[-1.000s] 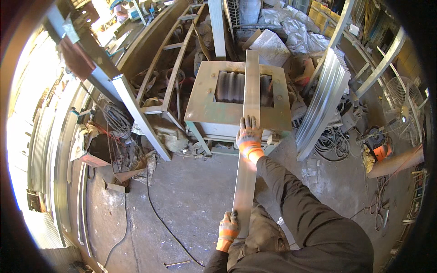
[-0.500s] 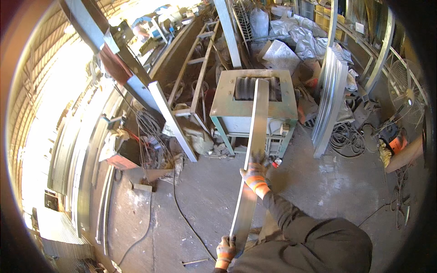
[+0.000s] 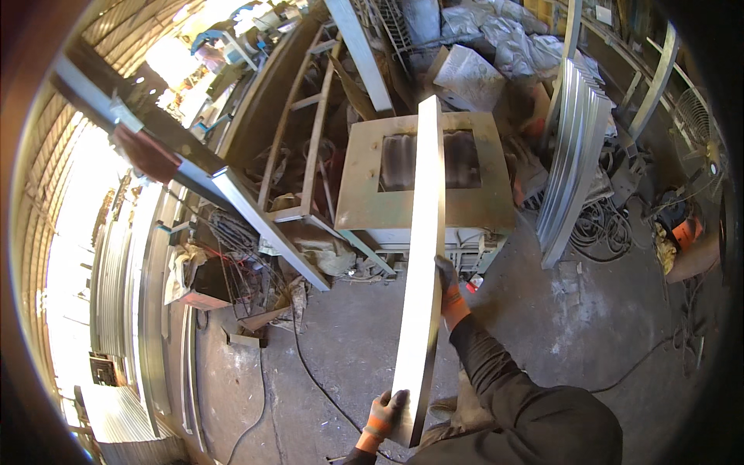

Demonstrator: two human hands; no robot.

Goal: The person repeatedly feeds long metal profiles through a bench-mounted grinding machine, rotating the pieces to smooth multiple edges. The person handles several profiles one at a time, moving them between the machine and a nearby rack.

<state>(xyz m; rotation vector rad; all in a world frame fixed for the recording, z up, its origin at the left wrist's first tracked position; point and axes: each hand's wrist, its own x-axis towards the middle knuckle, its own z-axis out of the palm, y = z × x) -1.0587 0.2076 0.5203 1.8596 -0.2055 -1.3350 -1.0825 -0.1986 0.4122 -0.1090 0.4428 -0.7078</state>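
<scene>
A long rectangular metal tube (image 3: pixel 422 256) runs away from me, its bright broad face up. Its far end lies over the top opening of a green metal box-shaped machine (image 3: pixel 364 198). In that opening shows a dark, blurred roller (image 3: pixel 399 163). My left hand (image 3: pixel 384 412), in a grey and orange glove, grips the near end of the tube from its left side. Farther along, my right hand (image 3: pixel 451 291), gloved alike, is closed against the tube's right side, its fingertips partly hidden behind the metal.
Several metal tubes (image 3: pixel 572 163) lean upright right of the machine, with coiled cable (image 3: pixel 601 225) and a fan (image 3: pixel 701 147) beyond. At left stand a slanted metal post (image 3: pixel 271 232) and a box of scraps (image 3: pixel 198 283). A black cable (image 3: pixel 318 384) crosses the floor.
The tube has turned so that its bright broad face shows upward. My right hand has moved from on top of it to its right side. My left hand still holds the near end.
</scene>
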